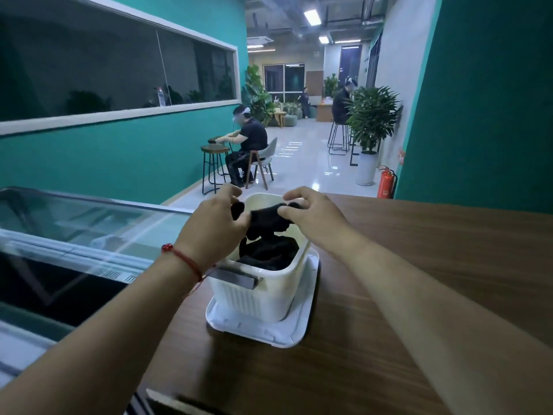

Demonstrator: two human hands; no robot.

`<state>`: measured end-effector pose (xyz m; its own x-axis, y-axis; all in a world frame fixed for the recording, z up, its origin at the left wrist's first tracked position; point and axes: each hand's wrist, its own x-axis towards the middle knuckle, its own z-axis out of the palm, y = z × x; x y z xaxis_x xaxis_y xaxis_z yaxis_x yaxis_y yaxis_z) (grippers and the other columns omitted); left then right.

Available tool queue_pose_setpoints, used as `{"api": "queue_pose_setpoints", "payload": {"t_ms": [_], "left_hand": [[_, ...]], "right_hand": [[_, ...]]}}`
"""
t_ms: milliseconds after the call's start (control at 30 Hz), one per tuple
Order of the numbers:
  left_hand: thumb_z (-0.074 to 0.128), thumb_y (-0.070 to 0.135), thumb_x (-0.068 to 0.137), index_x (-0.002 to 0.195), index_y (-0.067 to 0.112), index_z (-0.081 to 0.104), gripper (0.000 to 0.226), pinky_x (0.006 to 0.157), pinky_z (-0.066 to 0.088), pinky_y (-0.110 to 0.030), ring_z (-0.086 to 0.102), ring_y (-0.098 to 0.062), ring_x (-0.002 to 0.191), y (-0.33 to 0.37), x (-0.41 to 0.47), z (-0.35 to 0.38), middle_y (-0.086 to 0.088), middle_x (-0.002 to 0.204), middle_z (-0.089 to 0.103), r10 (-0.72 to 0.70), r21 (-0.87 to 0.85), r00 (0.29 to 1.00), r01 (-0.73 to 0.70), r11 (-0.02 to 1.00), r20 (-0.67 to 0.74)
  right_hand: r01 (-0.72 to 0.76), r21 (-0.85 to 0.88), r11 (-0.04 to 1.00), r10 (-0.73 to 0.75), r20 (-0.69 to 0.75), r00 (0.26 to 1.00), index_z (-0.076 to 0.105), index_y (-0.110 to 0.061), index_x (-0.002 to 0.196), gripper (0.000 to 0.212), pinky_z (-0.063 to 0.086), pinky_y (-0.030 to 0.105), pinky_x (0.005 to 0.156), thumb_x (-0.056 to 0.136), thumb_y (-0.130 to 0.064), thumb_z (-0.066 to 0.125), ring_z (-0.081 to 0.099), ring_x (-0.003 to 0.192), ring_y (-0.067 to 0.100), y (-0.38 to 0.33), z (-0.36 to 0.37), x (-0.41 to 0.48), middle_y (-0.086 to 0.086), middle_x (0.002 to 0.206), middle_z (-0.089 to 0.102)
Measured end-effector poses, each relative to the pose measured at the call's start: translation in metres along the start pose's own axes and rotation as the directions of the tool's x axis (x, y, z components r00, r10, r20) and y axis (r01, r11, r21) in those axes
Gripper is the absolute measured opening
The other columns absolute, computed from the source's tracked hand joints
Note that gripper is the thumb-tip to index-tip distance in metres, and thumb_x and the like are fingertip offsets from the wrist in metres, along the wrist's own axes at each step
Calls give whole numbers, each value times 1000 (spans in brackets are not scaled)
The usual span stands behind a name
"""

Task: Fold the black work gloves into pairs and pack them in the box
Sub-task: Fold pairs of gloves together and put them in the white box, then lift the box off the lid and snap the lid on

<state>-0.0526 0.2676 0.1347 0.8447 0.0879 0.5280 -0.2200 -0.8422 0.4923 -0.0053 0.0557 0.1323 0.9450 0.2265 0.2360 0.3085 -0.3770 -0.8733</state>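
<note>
ok so both hands are up over the box rn, sharing one bundle of black fabric, prob a glove pair mid-fold, tho I can't tell if it's one glove or two bc it's all just black. left hand has fingers curled round one end, right hand pinches the other end w/ thumb + fingertips. So both are clamped on it, nothing loose.

The bit that matters imo: the bundle's long axis runs hand to hand, i.e. sideways across the box mouth, and part of it droops down between the hands toward the pile of black gloves already inside. The box sits straight below the hands, neither hand really closer, so the drop is basically straight down, no reaching.

Box looks longer front-to-back than across, so I'd guess the fold needs tightening or a turn to lie flat.

Box stands on a white tray or lid on the bench, below both wrists.
</note>
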Motion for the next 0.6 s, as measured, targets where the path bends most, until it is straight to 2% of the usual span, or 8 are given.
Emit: {"api": "queue_pose_setpoints", "payload": {"t_ms": [67,133,300,400,467,533,600], "left_hand": [[65,31,99,134,20,59,37,99,55,-39,65,-22,115,-7,2,0,-1,128,70,-49,13,999,49,999,18],[65,34,98,131,21,61,36,101,56,-43,66,-22,115,-13,2,-2,1,127,70,-82,17,996,82,996,36],[65,28,98,135,16,61,39,104,53,-42,63,-25,123,-17,-4,-4,-5,136,67,-100,71,994,96,993,52],[60,30,97,142,16,54,47,104,52,-45,59,-30,128,-18,-4,-4,-9,144,61,-217,170,969,196,966,117],[55,25,96,146,16,46,52,97,52,-43,59,-34,120,-16,-3,-3,-15,142,60,-329,262,919,270,927,217],[52,12,92,148,16,44,56,80,48,-37,60,-34,103,-11,-3,-2,-18,129,65,-360,271,893,289,918,270],[48,1,86,146,20,49,63,69,46,-36,61,-32,91,-8,-3,-3,-17,122,67,-351,224,904,299,928,246]], "right_hand": [[-42,-107,993,43,3,999,61,-35,129,34,49,23,76,98,-45,70,68,102,7,6,2,0,-11,118,69],[-26,-124,992,20,-49,999,62,-32,132,36,47,20,76,100,-45,70,65,107,7,11,2,-2,-10,123,68],[-26,-218,976,6,-91,996,59,-28,138,44,44,28,95,97,-35,75,54,122,12,20,-5,-8,-6,139,59],[-108,-240,965,68,-170,983,53,-26,143,53,43,30,94,95,-31,73,54,125,17,22,-10,-12,-4,142,54],[-266,-61,962,251,-182,951,55,-21,136,45,53,34,85,96,-33,72,62,112,20,23,-12,-15,-1,130,59],[-438,213,873,459,-57,887,62,-16,115,25,63,38,71,97,-30,72,70,93,24,25,-12,-21,6,113,64],[-521,358,775,533,72,843,67,-11,106,18,63,35,62,100,-27,70,69,76,25,26,-11,-28,11,100,65]]}}
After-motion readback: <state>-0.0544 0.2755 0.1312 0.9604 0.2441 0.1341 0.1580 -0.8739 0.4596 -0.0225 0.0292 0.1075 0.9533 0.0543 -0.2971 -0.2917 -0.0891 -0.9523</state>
